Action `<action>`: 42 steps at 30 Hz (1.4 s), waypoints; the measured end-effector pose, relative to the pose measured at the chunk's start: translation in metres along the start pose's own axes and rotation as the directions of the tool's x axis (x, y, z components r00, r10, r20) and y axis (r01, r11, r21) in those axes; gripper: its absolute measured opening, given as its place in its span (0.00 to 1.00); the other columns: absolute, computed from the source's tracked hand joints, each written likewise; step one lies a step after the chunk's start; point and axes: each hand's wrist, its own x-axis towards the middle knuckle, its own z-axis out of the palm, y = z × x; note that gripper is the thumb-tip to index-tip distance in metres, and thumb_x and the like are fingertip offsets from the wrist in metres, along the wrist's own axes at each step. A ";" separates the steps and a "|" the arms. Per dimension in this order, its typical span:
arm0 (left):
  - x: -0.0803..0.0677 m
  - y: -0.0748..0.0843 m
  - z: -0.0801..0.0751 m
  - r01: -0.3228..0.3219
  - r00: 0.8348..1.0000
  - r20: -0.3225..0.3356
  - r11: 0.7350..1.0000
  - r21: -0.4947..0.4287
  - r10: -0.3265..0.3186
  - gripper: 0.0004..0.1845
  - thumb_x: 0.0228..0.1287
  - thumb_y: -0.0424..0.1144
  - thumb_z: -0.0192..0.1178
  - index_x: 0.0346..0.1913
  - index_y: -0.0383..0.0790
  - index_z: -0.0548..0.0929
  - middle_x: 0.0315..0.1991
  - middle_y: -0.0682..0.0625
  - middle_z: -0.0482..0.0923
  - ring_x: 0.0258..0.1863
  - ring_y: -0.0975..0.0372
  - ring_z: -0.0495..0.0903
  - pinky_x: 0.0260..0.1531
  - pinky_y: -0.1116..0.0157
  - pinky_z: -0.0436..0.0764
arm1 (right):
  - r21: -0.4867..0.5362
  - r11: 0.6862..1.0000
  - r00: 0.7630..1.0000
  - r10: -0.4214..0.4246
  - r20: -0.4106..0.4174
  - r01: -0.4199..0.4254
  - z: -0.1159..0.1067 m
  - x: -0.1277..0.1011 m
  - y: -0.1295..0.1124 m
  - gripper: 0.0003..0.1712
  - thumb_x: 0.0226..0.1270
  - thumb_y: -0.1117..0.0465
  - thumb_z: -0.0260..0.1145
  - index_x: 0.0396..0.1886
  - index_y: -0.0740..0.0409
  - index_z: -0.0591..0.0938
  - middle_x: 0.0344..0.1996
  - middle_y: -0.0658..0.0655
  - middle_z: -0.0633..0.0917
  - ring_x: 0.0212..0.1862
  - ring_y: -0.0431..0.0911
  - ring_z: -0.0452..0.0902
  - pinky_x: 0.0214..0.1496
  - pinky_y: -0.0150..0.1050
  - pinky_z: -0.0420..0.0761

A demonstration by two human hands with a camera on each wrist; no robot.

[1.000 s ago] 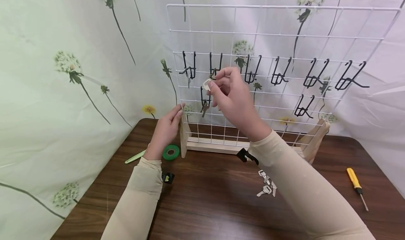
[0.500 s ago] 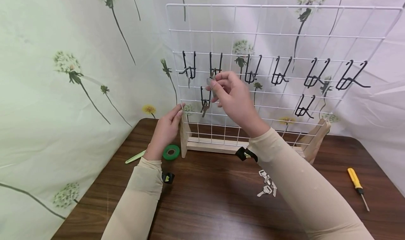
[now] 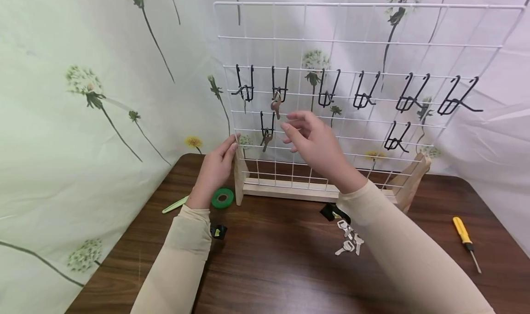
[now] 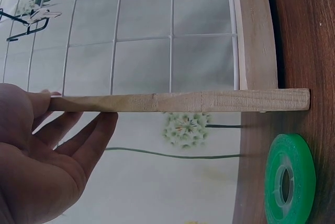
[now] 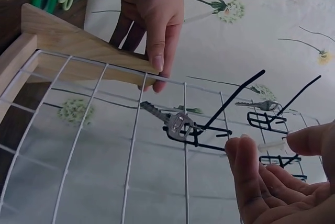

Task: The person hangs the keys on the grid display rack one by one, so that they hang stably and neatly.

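Note:
My left hand (image 3: 217, 164) grips the left wooden upright (image 4: 178, 102) of the stand, thumb on one face and fingers on the other. My right hand (image 3: 316, 141) is held just right of the hooks, fingers loosely bent and holding nothing. By its fingertips a key (image 3: 276, 105) hangs from the second black hook of the upper row on the white wire grid (image 3: 304, 68). Another key (image 3: 244, 105) hangs on the leftmost upper hook. A third key (image 5: 179, 125) hangs from the lower left hook. The right wrist view shows the right thumb and fingers apart.
Several loose keys (image 3: 347, 247) lie on the dark wooden table (image 3: 265, 259) by the right sleeve. Further right is a yellow screwdriver (image 3: 463, 233). Green tape (image 3: 222, 198) and a pale green-handled tool (image 3: 175, 204) lie at the left. Unused black hooks (image 3: 364, 95) jut from the grid.
My right hand has let go of the key, which now hangs on the second upper hook, and has drawn down and to the right. The left hand keeps its grip on the upright.

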 end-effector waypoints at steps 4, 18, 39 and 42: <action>0.001 0.001 0.001 0.008 1.000 0.000 1.000 0.005 -0.008 0.26 0.89 0.51 0.46 0.81 0.52 0.72 0.80 0.46 0.70 0.79 0.47 0.71 0.79 0.44 0.71 | 0.002 1.000 1.000 0.015 0.005 -0.015 -0.011 -0.016 0.011 0.26 0.85 0.49 0.62 0.73 0.57 0.74 0.62 0.59 0.88 0.51 0.52 0.92 0.47 0.41 0.91; 0.003 0.000 0.003 0.019 1.000 -0.001 1.000 -0.001 -0.019 0.26 0.89 0.53 0.45 0.81 0.53 0.71 0.81 0.47 0.68 0.82 0.49 0.68 0.80 0.44 0.69 | -0.066 0.989 0.991 0.129 -0.020 -0.130 -0.046 -0.071 0.055 0.25 0.84 0.51 0.63 0.72 0.58 0.75 0.56 0.62 0.91 0.49 0.51 0.93 0.44 0.38 0.92; 0.004 -0.001 0.003 0.009 1.000 -0.002 1.000 0.006 -0.009 0.26 0.89 0.52 0.45 0.81 0.52 0.72 0.81 0.46 0.68 0.82 0.47 0.67 0.81 0.42 0.67 | -0.232 0.848 0.868 0.495 0.031 -0.476 -0.074 -0.139 0.156 0.29 0.78 0.55 0.69 0.62 0.77 0.74 0.34 0.64 0.91 0.27 0.42 0.86 0.30 0.40 0.90; 0.005 0.000 0.005 0.009 1.000 0.001 1.000 0.006 -0.009 0.26 0.89 0.52 0.45 0.81 0.52 0.71 0.81 0.46 0.68 0.82 0.47 0.67 0.81 0.42 0.67 | -0.237 0.831 0.849 0.526 0.042 -0.503 -0.076 -0.149 0.162 0.28 0.78 0.53 0.69 0.59 0.75 0.75 0.33 0.61 0.90 0.27 0.42 0.87 0.30 0.40 0.90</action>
